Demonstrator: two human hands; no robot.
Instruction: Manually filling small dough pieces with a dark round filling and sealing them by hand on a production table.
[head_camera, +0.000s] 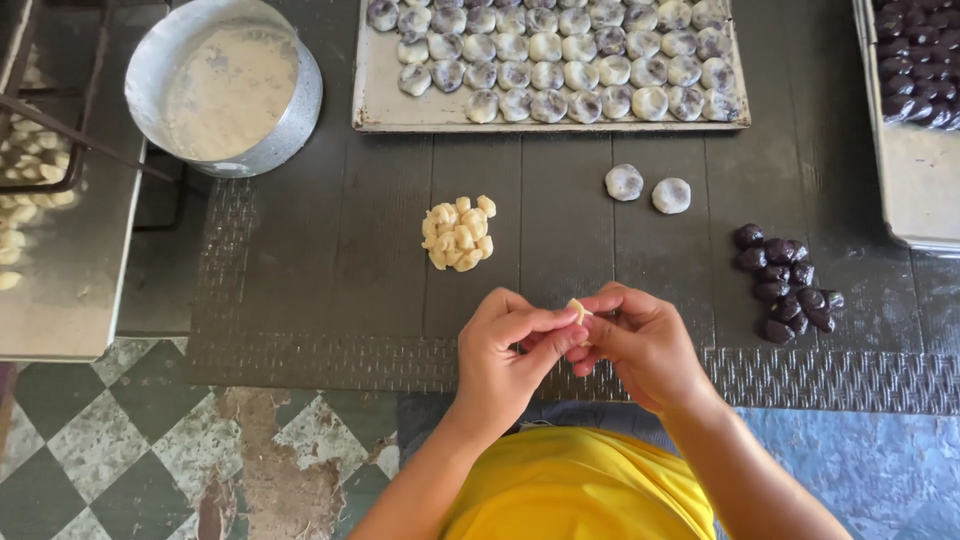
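- We hold a small pale dough piece (577, 310) pinched between the fingertips of both hands, above the near edge of the dark mat (320, 260).
- It sits right at the meeting point of the two grips, equally close to both; too little of it shows to tell its long axis.
- The piece looks cream-coloured, soft and small, mostly hidden by fingers.
- Our left hand (505, 355) closes thumb and forefinger on it from the left; our right hand (640, 345) pinches it from the right.
- Just beyond lies a heap of similar pale pieces (458, 233).
- To the right sit dark purple balls (790, 285) in a cluster, with two wrapped greyish balls (648, 188) farther out.
- Farther still, a tray (372, 95) holds rows of wrapped balls, beside a metal tin (305, 100) of flour.
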